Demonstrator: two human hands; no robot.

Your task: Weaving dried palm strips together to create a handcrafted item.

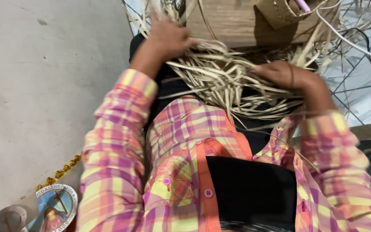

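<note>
— What are the hands doing?
— Left hand is sunk into the straw strips, fingers curled on a bunch; right hand is clenched on strands at the heap's right edge.
— Why there?
— The heap lies on the lap, below the woven panel, so loose ends likely stay in reach. A white cable trails right.

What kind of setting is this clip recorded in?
Probably a home floor used for handweaving. The left hand and right hand work a pile of pale straw strips on the lap, beside a bare concrete floor and a woven piece.
</note>
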